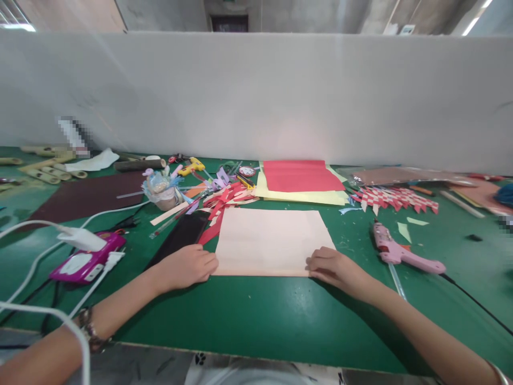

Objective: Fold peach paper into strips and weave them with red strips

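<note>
A pale cream sheet of paper (270,240) lies on the green table in front of me, its near edge looking folded over in a narrow strip. My left hand (196,266) is closed on its near left corner, fingertips at the edge. At the near right corner my right hand (328,267) pinches the same edge with curled fingers. Beyond the sheet are red paper (302,175) and yellow paper (288,195), stacked. A dark flat case (180,235) sits just past my left hand.
Right of the sheet lies a pink glue gun (404,256) with its cord. A purple power strip (90,259) with white cables stands at left. Red-white woven paper (396,198), paper strips (228,195), a decorated pot (164,190) and bamboo pieces (52,172) line the back.
</note>
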A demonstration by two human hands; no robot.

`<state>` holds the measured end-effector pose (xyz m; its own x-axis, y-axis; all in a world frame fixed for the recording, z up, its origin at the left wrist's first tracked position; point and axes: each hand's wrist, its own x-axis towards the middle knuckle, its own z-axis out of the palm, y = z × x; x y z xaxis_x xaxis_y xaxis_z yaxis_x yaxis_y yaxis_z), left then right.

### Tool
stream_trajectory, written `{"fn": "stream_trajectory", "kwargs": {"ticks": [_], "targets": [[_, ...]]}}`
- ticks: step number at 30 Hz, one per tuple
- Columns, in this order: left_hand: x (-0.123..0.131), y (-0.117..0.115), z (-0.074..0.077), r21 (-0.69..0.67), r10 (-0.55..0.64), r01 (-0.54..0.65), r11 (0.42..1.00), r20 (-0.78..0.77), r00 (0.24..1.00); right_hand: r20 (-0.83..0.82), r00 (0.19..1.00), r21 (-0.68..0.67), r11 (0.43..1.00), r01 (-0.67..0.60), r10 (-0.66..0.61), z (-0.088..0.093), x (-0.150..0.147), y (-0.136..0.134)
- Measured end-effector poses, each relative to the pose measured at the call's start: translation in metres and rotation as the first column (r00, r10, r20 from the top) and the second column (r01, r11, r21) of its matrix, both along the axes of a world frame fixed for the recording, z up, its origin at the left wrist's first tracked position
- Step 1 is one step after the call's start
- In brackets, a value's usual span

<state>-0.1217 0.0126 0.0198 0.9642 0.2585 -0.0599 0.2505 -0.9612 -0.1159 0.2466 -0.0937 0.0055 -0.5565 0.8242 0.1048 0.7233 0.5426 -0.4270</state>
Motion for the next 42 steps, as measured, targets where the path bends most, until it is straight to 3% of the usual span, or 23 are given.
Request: {"fn": "stream_trajectory", "kwargs": {"ticks": [3,6,9,12,16,19,23,26,32,38,42], "targets": [[-0.005,0.003,0.003,0.09,0.023,-0.019,0.996,-0.041,0.999,0.046,0.998,0.016,0.999,0.032,-0.033,0.001,0.013,-0.004],[0.005,0.0,0.011,0.104,0.057,-0.059,0.993,0.024,0.998,0.087,0.995,0.047,0.998,0.05,-0.054,0.002,0.019,-0.007],[0.035,-0.011,0.018,0.008,0.124,-0.126,0.992,0.142,0.982,0.134,0.988,0.084,0.994,0.065,-0.076,0.004,0.01,-0.009],[0.076,-0.026,0.017,-0.086,0.117,-0.102,0.991,0.201,0.973,0.166,0.984,0.116,0.992,0.05,-0.069,0.006,-0.011,-0.008],[0.121,-0.039,0.005,-0.137,0.084,-0.064,0.989,0.141,0.986,0.207,0.975,0.179,0.983,0.048,-0.085,0.006,-0.039,-0.003],[0.135,-0.04,-0.006,-0.169,0.078,-0.048,0.984,0.18,0.981,0.195,0.973,0.23,0.97,0.077,-0.123,0.0,-0.054,0.0],[0.134,-0.038,-0.012,-0.293,0.117,-0.043,0.955,0.241,0.963,0.149,0.972,0.283,0.95,0.136,-0.184,-0.01,-0.064,0.005],[0.132,-0.036,-0.011,-0.36,0.134,-0.034,0.932,0.256,0.957,0.146,0.975,0.308,0.944,0.114,-0.165,-0.014,-0.061,0.007],[0.131,-0.033,-0.007,-0.448,0.166,-0.051,0.893,0.22,0.961,0.165,0.983,0.259,0.965,0.03,-0.074,-0.011,-0.035,0.006],[0.124,-0.028,-0.003,-0.478,0.155,-0.05,0.877,0.182,0.971,0.19,0.976,0.229,0.971,0.064,-0.109,-0.009,-0.008,-0.007],[0.114,-0.025,0.008,-0.463,0.143,-0.057,0.884,0.153,0.978,0.195,0.972,0.215,0.972,0.09,-0.133,-0.01,0.01,-0.016]]}}
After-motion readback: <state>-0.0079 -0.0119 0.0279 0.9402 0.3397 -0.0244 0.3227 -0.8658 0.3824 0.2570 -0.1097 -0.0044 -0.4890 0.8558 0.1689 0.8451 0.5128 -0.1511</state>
